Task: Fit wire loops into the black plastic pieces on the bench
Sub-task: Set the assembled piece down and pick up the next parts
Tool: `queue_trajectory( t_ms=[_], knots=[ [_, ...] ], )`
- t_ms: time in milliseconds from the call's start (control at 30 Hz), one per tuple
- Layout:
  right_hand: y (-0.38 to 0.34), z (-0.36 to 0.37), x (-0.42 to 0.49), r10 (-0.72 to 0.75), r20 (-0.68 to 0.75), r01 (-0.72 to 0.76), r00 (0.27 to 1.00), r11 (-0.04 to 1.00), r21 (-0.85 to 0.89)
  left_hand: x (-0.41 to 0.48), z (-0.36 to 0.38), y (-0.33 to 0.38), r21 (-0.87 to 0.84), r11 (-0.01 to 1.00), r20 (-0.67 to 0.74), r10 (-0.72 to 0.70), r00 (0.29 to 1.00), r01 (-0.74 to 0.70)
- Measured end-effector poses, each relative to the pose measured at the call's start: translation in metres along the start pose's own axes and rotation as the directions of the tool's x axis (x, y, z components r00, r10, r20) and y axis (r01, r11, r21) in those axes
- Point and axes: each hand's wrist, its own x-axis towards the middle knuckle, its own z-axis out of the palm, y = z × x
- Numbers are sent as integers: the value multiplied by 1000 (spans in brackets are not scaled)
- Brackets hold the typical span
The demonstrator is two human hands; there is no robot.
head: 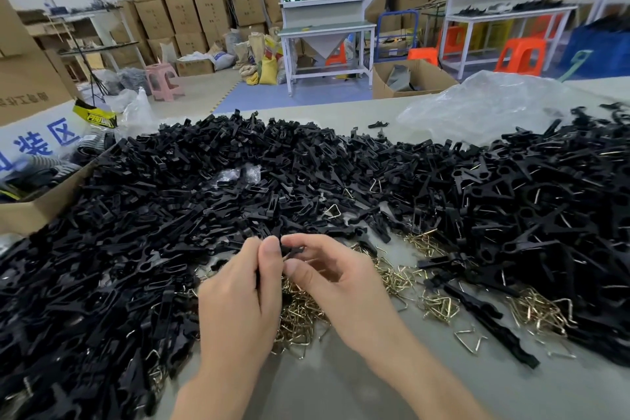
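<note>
One black piece (pixel 290 251) was held above the desk (pixel 341 385), just in front of the large heap (pixel 170 208) of unfitted pieces. It was pinched from the left by the thumb and fingers (pixel 271 257) of the left hand (pixel 238 293). From the right it was pinched between the thumb and forefinger of the right hand (pixel 337 280). Both hands were thus closed on the same piece, and the other right fingers were loosely curled. Whether a wire loop was also held at the piece could not be told, as the contact was covered by the fingertips.

A pile of brass-coloured loops (pixel 300 314) lay on the desk directly beneath the hands, with more scattered to the right. In a second heap (pixel 528 201), at the right, wire was visible in many pieces, so it was judged to be finished work.

The step in hand was judged to be the seating of a loop in the held piece, or the alignment just before it. For the next move, the piece would need to be steadied by the left hand while the loop ends are guided into it and pressed home. The fitted piece would then be placed on the second heap.
</note>
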Motion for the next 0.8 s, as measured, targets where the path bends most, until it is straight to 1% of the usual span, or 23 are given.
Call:
queue_trajectory(
  t_ms=[100, 200, 267, 300, 367, 400, 500, 567, 667, 733, 800],
  knots=[
    [-1, 2, 2, 32, -17, -30, 999, 995, 94, 0, 2, -6, -1, 996, 14, -88, 996, 88],
    [-3, -6, 8, 102, -87, -75, 991, 958, 277, 4, -2, -13, -9, 979, -75, -202, 976, 202],
    [-4, -15, 12, 203, -126, -125, 971, 882, 455, 8, -5, -18, -22, 954, -140, -299, 944, 299],
    [-4, -19, 14, 250, -135, -140, 959, 830, 539, 9, -5, -22, -48, 937, -147, -351, 925, 347],
    [-2, -26, 15, 305, -151, -146, 940, 762, 631, 11, -3, -29, -132, 892, -111, -446, 888, 431],
    [-2, -28, 16, 315, -158, -144, 936, 750, 645, 12, -3, -31, -145, 887, -99, -454, 886, 438],
    [-1, -31, 17, 326, -164, -140, 931, 734, 665, 13, 1, -30, -126, 899, -48, -428, 902, 420],
    [-1, -30, 17, 330, -160, -148, 930, 737, 660, 12, 2, -27, -129, 919, -13, -377, 926, 372],
    [-1, -31, 16, 316, -146, -152, 937, 748, 646, 10, 2, -19, -164, 952, -27, -267, 963, 259],
    [-2, -32, 16, 299, -121, -147, 947, 734, 663, 8, 2, -14, -192, 966, -50, -187, 981, 174],
    [-1, -33, 16, 295, -101, -149, 950, 715, 683, 7, 4, -10, -216, 967, -48, -146, 988, 133]
  ],
)
